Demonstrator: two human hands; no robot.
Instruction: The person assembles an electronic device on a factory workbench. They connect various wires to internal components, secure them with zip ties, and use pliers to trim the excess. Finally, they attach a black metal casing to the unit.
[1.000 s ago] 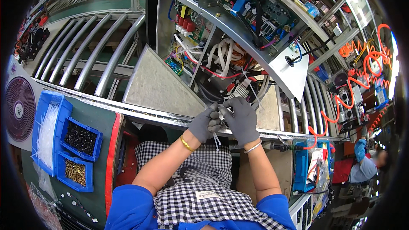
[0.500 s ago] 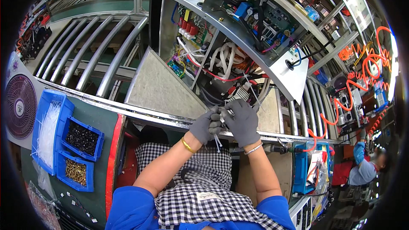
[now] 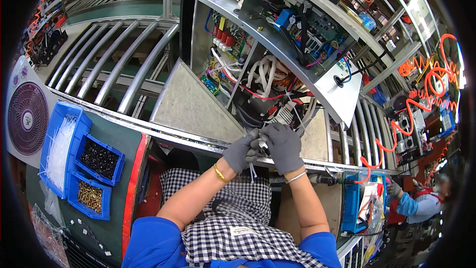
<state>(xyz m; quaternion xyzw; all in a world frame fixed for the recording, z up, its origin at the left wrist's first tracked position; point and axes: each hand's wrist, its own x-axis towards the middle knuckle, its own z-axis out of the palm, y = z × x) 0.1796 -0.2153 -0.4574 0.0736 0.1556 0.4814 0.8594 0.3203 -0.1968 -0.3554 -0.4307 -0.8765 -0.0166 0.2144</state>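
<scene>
My left hand (image 3: 242, 152) and my right hand (image 3: 284, 148), both in grey gloves, meet at the bench edge, just below the open metal cabinet (image 3: 342, 100). Their fingers are curled in and pinched around thin white cable ties (image 3: 253, 172), whose tails hang below the left fingers. A small white piece shows between the fingertips; its exact shape is hidden. Inside the cabinet, just beyond the hands, are thick white wires (image 3: 267, 75), a red wire and black cables. Another white cable tie (image 3: 298, 115) sticks out from the cables near the right hand.
At left, a blue bin (image 3: 48, 156) holds white cable ties, beside small blue bins of black screws (image 3: 99, 160) and brass-coloured fittings (image 3: 89, 198). Metal rollers (image 3: 141, 67) flank the cabinet. At right are a power driver (image 3: 325, 179), a blue basket (image 3: 351, 203) and another person (image 3: 421, 206).
The view has shifted slightly. My fingers have changed position around the cable ties, and a white piece shows more plainly between them. The other person's hand has come to the blue basket.
</scene>
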